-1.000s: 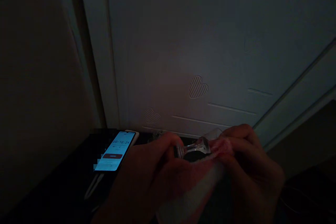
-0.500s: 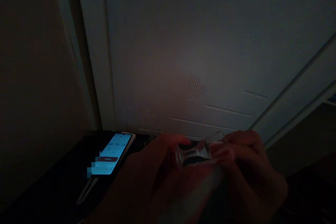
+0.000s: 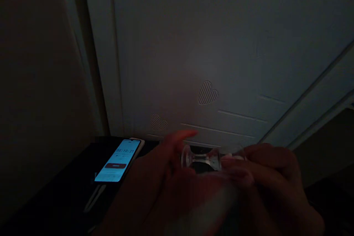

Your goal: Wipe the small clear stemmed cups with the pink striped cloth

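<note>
A small clear stemmed glass [image 3: 203, 157] lies sideways between my hands, foot to the left and bowl to the right. My left hand [image 3: 163, 177] is around the foot, its index finger raised off the glass and stretched to the right. My right hand [image 3: 273, 180] is closed at the bowl, pinching a pale cloth [image 3: 212, 210] against it; part of the cloth seems to be inside the bowl. The cloth hangs down below the glass, reddish and white in the dim light. Darkness hides most of the lower fingers.
A lit phone [image 3: 117, 160] showing a running timer lies on the dark surface [image 3: 69, 180] to the left, a pale strap [image 3: 94, 197] below it. Behind stands a pale panel [image 3: 166, 62] with carved hearts and lines. A wall [image 3: 35, 62] is at the left.
My left index finger has lifted off the foot of the glass. My right hand has shifted slightly right and down. The view has moved a little.
</note>
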A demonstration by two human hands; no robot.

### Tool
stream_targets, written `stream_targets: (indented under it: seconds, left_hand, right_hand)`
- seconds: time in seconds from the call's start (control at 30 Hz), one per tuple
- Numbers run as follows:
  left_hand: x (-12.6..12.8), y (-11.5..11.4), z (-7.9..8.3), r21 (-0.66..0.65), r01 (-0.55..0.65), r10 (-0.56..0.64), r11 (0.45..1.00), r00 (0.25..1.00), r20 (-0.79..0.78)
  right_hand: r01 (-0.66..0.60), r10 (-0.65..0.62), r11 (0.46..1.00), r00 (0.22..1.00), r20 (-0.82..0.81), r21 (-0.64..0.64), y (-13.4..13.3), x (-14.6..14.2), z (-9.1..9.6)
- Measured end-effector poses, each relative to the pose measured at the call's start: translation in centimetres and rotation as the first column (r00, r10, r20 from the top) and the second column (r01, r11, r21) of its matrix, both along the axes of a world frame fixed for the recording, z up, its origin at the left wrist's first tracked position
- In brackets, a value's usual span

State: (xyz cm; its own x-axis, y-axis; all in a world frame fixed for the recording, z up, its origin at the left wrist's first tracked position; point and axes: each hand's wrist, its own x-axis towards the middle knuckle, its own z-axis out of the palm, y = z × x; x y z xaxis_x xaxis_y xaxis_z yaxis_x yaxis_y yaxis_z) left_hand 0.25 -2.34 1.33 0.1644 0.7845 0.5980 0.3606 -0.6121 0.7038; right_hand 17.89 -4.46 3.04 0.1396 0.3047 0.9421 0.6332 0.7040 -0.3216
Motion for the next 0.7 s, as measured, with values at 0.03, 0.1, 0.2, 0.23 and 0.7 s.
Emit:
stream_targets:
  seconds: [0.03,0.1,0.2,0.23,0.7]
  left_hand:
    - [0.1,0.1,0.3,-0.027,0.036,-0.035,0.999,0.999,0.022]
    - [0.2,0.1,0.9,-0.051,0.028,-0.025,0.998,0.997,0.071]
    - [0.3,-0.2,1.4,0.03,-0.098,0.096,0.995,0.994,0.043]
    - [0.3,-0.3,1.5,0.078,-0.127,0.127,0.989,0.992,0.002]
    - [-0.4,-0.6,2.4,0.156,-0.073,0.064,0.985,0.996,0.061]
  right_hand:
    - [-0.005,0.004,0.999,1.0,0.021,0.05,0.1,-0.1,-0.1]
    - [-0.006,0.006,0.998,1.0,0.007,0.069,0.4,-0.2,-0.3]
    - [-0.018,0.018,0.999,1.0,0.008,0.028,0.4,-0.2,-0.4]
    - [-0.022,0.022,1.0,1.0,0.006,0.01,0.3,-0.3,-0.3]
    - [-0.102,0.112,0.983,0.992,0.055,-0.154,-1.0,-1.9,0.9]
